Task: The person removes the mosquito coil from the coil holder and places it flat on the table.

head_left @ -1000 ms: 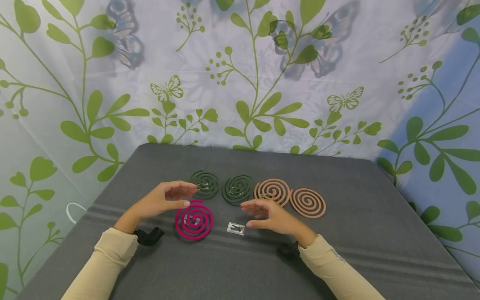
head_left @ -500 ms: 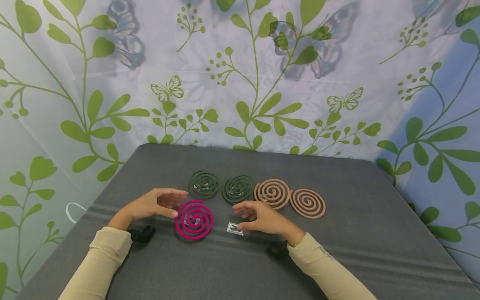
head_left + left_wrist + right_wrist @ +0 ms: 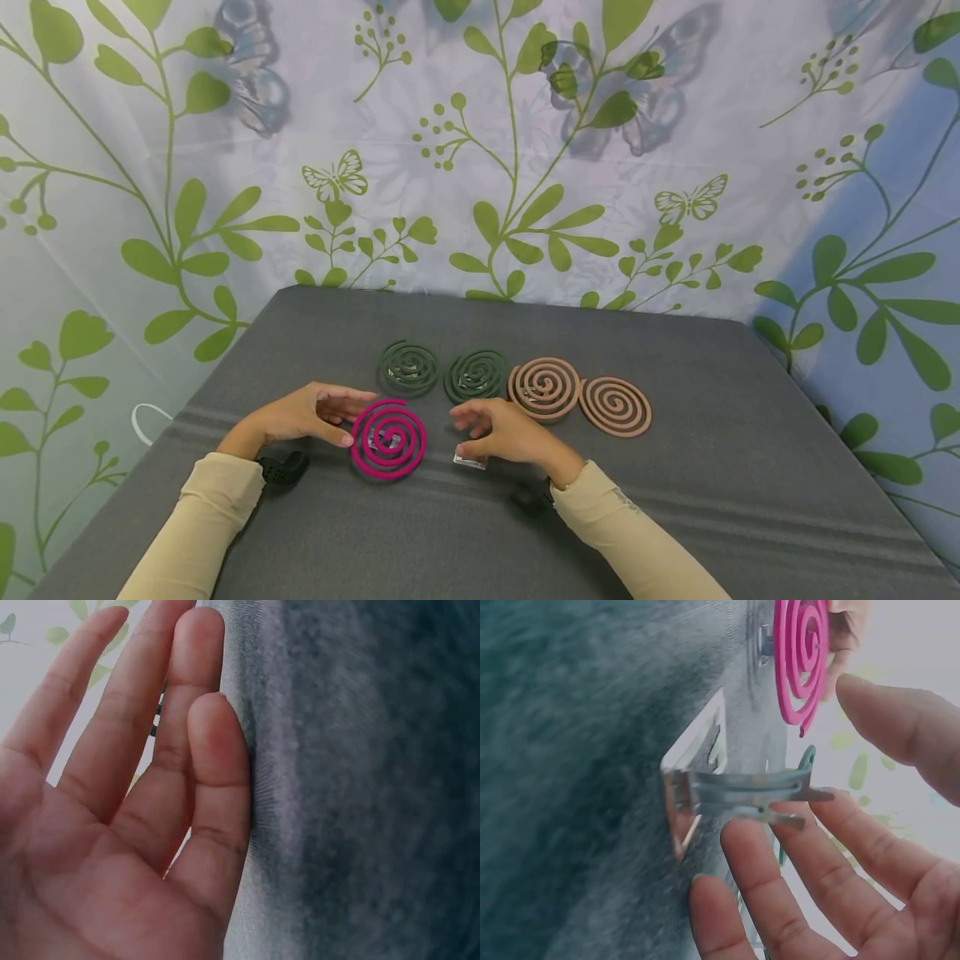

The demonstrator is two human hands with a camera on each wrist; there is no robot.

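Observation:
A pink mosquito coil (image 3: pixel 405 471) sits raised on a small metal stand (image 3: pixel 384 439), left of the middle of the table. Beside its left edge is my left hand (image 3: pixel 303 412), thumb tip right at the rim and fingers loosely extended. In the left wrist view the left hand's fingers (image 3: pixel 217 742) hold nothing. My right hand (image 3: pixel 510 437) hovers over another metal coil stand (image 3: pixel 470 462), partly covering it. Up close, that stand (image 3: pixel 742 787) has a bent-up prong reaching between the thumb and spread fingers (image 3: pixel 757 862) of the right hand.
Behind, two dark green coils (image 3: pixel 408 387) (image 3: pixel 480 354) lie over metal stands. To their right are two light brown coils (image 3: pixel 551 362) (image 3: pixel 626 429), side by side. A grey cloth table (image 3: pixel 465 542) carries everything; a leaf-patterned curtain (image 3: pixel 420 192) hangs at its far edge.
My right hand has moved left until it is over the bare metal stand. My left hand has drawn back left and lower, from above the pink coil to its left edge.

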